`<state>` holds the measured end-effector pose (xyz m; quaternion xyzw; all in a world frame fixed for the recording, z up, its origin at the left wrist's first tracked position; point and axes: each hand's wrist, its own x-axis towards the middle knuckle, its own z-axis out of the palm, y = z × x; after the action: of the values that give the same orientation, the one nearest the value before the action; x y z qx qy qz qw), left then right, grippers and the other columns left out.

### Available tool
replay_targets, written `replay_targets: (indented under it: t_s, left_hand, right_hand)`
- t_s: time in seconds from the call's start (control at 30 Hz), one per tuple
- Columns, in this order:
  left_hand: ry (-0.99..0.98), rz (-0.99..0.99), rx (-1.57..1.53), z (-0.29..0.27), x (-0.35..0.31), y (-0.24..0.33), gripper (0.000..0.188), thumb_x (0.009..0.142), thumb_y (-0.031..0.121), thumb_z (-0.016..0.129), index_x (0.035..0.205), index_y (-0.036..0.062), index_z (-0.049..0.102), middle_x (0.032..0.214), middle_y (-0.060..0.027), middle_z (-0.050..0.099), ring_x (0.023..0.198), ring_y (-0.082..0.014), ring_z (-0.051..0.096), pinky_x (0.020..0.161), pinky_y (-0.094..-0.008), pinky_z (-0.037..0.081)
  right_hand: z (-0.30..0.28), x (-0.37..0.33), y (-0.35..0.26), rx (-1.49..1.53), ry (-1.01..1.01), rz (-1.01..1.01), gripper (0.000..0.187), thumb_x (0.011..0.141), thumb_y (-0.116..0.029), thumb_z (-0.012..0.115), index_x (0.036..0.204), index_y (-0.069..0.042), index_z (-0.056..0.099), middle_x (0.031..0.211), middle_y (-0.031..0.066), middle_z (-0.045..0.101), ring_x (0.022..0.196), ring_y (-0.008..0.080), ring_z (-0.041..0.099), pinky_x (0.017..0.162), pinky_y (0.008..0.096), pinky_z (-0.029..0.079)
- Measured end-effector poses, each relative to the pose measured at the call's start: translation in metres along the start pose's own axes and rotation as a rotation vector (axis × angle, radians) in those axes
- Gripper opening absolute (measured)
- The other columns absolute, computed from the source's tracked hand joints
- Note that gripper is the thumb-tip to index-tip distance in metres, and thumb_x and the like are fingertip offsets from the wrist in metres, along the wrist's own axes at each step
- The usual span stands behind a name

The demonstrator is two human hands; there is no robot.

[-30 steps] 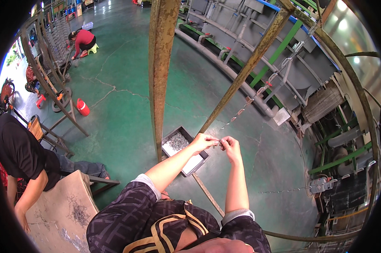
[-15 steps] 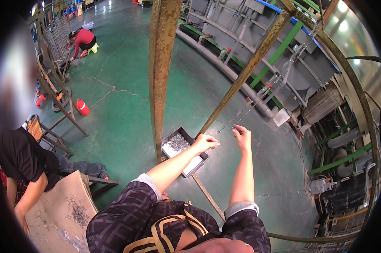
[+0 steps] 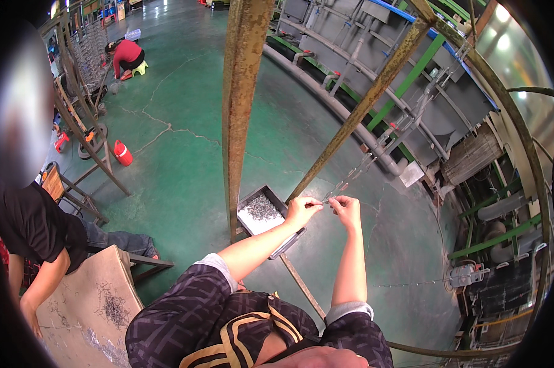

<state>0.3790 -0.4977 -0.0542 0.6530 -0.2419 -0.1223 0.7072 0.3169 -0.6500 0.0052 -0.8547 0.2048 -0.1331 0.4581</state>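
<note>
My left hand [image 3: 303, 212] is closed in a pinch at the lower end of a thin metal chain [image 3: 348, 178], holding a tiny piece I cannot make out. Beside it my right hand [image 3: 347, 212] pinches the chain's lower end, thumb and finger together. The two sets of fingertips almost meet. From there the chain slants up and away to the right. Just left of and below my left hand is a dark grey tray [image 3: 279, 248]. Small dark metal pieces [image 3: 261, 208] are heaped in it on a white bottom, and my left forearm crosses its near part.
Rusty metal posts [image 3: 243, 92] and a slanting bar [image 3: 363, 104] frame my reach. At left a co-worker in black [image 3: 38, 227] sits by a cardboard-covered table [image 3: 84, 294] with scattered small pieces. Another person in red [image 3: 126, 55] crouches far off. Pipes and grey tanks [image 3: 338, 37] line the right.
My right hand has moved down and left to the chain's end and closed its fingers. My left hand has shifted slightly right, so the fingertips now nearly touch.
</note>
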Motion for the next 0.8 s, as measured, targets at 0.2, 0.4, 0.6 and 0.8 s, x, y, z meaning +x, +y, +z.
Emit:
replay_targets:
  t_s: [0.2, 0.4, 0.6, 0.8]
  left_hand:
    - [0.137, 0.162, 0.113, 0.001, -0.004, -0.006, 0.014, 0.071, 0.013, 0.076, 0.082, 0.0048, 0.072, 0.078, -0.0091, 0.067, 0.068, -0.0178, 0.065, 0.063, -0.0282, 0.051]
    - [0.118, 0.270, 0.186, 0.015, -0.008, -0.015, 0.013, 0.069, 0.009, 0.075, 0.079, 0.0043, 0.069, 0.072, -0.0088, 0.064, 0.061, -0.0177, 0.058, 0.057, -0.0304, 0.046]
    - [0.068, 0.133, 0.154, 0.004, -0.010, -0.010, 0.025, 0.067, 0.003, 0.073, 0.090, 0.0035, 0.063, 0.075, -0.0053, 0.063, 0.059, -0.0129, 0.054, 0.057, -0.0284, 0.047]
    - [0.071, 0.075, 0.097, -0.011, -0.022, -0.002, 0.033, 0.070, 0.001, 0.068, 0.101, 0.0058, 0.057, 0.085, -0.0062, 0.064, 0.064, -0.0152, 0.057, 0.063, -0.0302, 0.050]
  right_hand:
    - [0.006, -0.007, -0.014, -0.110, 0.011, -0.038, 0.024, 0.080, -0.021, 0.070, 0.076, 0.002, 0.068, 0.062, 0.0047, 0.064, 0.054, 0.0086, 0.057, 0.050, 0.0243, 0.045]
    - [0.004, -0.017, 0.003, -0.081, 0.104, -0.059, 0.022, 0.076, -0.016, 0.074, 0.079, 0.005, 0.068, 0.063, 0.0081, 0.065, 0.053, 0.0107, 0.059, 0.050, 0.0251, 0.047]
    - [0.014, -0.016, 0.000, -0.025, 0.108, -0.069, 0.021, 0.079, -0.014, 0.073, 0.084, 0.006, 0.068, 0.067, 0.0070, 0.065, 0.056, 0.0090, 0.058, 0.050, 0.0227, 0.048]
    - [0.009, -0.025, 0.013, -0.039, 0.159, -0.111, 0.022, 0.079, -0.013, 0.072, 0.090, 0.005, 0.068, 0.072, 0.0072, 0.066, 0.058, 0.0102, 0.059, 0.052, 0.0228, 0.049]
